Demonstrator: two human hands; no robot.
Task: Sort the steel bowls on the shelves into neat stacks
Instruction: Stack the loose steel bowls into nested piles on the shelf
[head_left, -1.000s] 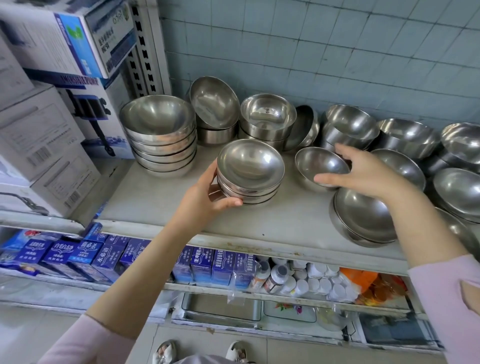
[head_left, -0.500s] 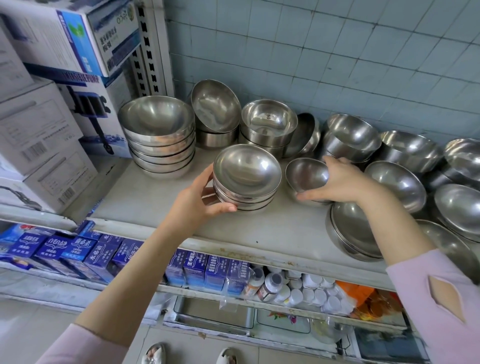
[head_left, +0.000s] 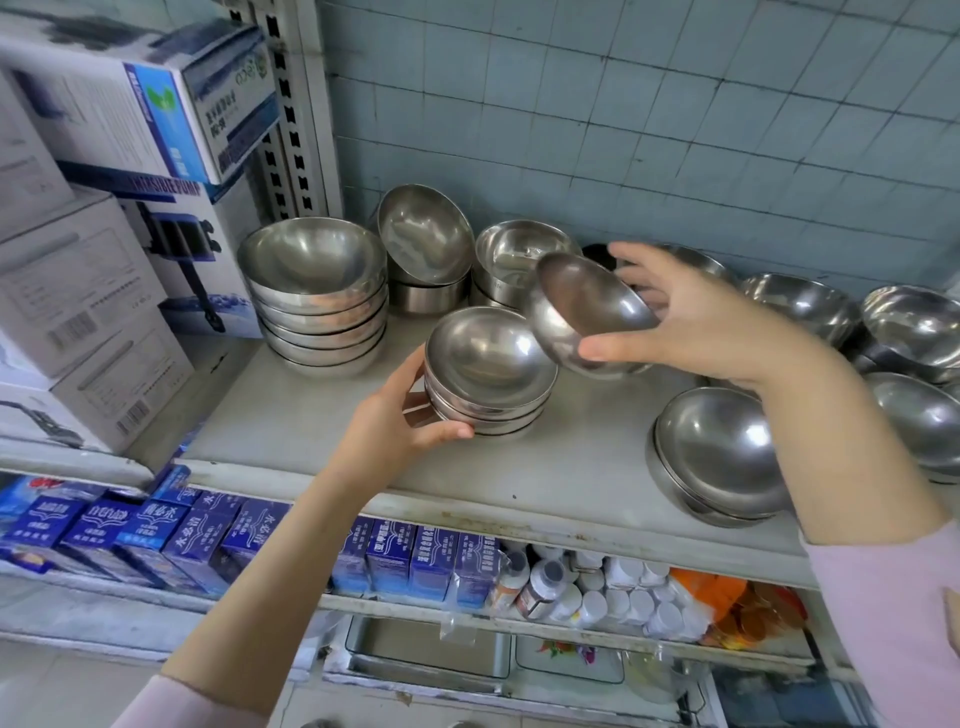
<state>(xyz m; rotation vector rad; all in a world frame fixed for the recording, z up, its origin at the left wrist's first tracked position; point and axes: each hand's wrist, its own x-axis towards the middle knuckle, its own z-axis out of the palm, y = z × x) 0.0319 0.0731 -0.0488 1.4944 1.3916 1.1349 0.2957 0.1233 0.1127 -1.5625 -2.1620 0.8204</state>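
A short stack of small steel bowls (head_left: 488, 371) stands in the middle of the grey shelf (head_left: 571, 467). My left hand (head_left: 400, 421) grips this stack at its left side, thumb along the front. My right hand (head_left: 691, 322) holds a single small steel bowl (head_left: 582, 312) in the air, tilted, just right of and above the stack, with its lower rim close to the stack's top bowl. A taller stack of large bowls (head_left: 317, 306) stands at the left. Further bowls (head_left: 524, 260) stand along the back wall.
Nested wide bowls (head_left: 722, 457) sit near the shelf's front right, with more loose bowls (head_left: 914, 332) at the far right. Cardboard boxes (head_left: 93, 291) are piled to the left. A lower shelf holds blue cartons (head_left: 208, 540) and white bottles (head_left: 613, 592).
My right hand has closed on the small bowl, lifted it off the shelf and carried it left and up toward the stack. My left hand has stayed on the stack.
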